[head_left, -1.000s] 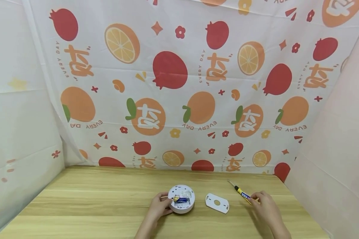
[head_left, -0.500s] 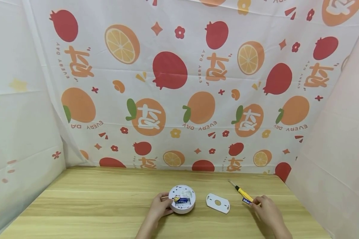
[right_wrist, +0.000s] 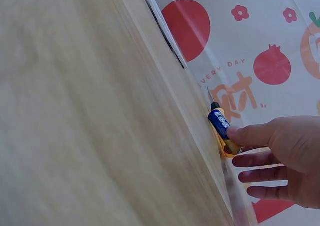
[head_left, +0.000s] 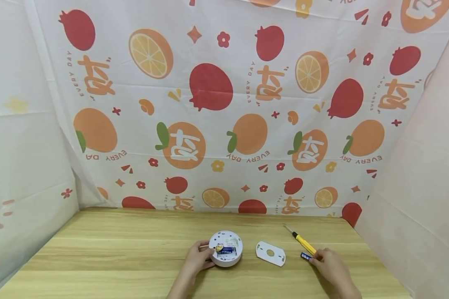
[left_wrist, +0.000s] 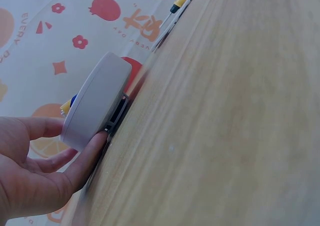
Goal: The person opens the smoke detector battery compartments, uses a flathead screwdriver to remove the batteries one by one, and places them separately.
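Observation:
A round white smoke detector (head_left: 226, 262) stands on the table with its back facing up and its battery bay showing. In the bay sits a blue battery (head_left: 229, 250), with a yellow bit at the bay's left end. My left hand (head_left: 197, 259) grips the detector by its left rim, fingers above and below it in the left wrist view. At the right, my right hand (head_left: 333, 265) pinches a blue and yellow battery (right_wrist: 219, 120) between thumb and index finger, low over the table. The other fingers of that hand stay apart from it.
A white mounting plate (head_left: 262, 251) with a round hole lies between the hands. Beyond the right hand lies a yellow screwdriver (head_left: 304, 243), tip pointing to the back left. A fruit-printed cloth (head_left: 217, 174) hangs along the rear edge of the wooden table (head_left: 134, 257).
The battery in my right hand has come away from the screwdriver, slightly left and toward me, uncovering the yellow handle. The left hand and the smoke detector have stayed in place.

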A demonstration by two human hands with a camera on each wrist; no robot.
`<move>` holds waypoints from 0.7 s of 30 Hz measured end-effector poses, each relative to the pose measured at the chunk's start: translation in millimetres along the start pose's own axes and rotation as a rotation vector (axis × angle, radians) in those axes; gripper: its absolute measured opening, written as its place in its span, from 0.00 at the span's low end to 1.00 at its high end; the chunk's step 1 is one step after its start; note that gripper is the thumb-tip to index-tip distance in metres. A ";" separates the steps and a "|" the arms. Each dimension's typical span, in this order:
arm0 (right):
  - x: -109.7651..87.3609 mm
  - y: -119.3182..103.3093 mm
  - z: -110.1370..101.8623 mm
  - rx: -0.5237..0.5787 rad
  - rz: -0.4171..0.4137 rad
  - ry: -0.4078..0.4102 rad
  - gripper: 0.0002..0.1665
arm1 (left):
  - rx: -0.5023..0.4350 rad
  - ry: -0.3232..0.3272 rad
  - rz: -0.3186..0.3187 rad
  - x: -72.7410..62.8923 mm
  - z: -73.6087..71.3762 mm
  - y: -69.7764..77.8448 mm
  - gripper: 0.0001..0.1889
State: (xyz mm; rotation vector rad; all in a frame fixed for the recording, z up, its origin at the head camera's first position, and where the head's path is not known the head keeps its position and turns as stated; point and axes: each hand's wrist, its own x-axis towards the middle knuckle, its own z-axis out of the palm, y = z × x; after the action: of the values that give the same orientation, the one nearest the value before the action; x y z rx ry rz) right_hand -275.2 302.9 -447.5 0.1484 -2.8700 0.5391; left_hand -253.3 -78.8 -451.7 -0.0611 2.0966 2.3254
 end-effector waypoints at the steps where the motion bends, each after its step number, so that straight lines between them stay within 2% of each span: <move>1: -0.2 0.0 0.1 -0.003 0.003 -0.005 0.05 | 0.000 0.000 0.001 -0.2 0.0 0.2 0.24; 11: -1.2 1.3 2.7 0.005 0.030 -0.047 0.07 | 0.009 -0.001 -0.006 -0.3 -0.3 0.0 0.23; 21: -0.6 1.8 3.8 -0.007 0.012 -0.040 0.08 | 0.003 0.000 -0.002 -0.1 -0.3 -1.2 0.23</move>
State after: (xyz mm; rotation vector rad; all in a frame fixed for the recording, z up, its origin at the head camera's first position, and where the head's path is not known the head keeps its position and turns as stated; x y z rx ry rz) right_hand -275.6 303.2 -451.7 0.1420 -2.9128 0.5349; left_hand -253.2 -79.0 -452.8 -0.0631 2.0991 2.3202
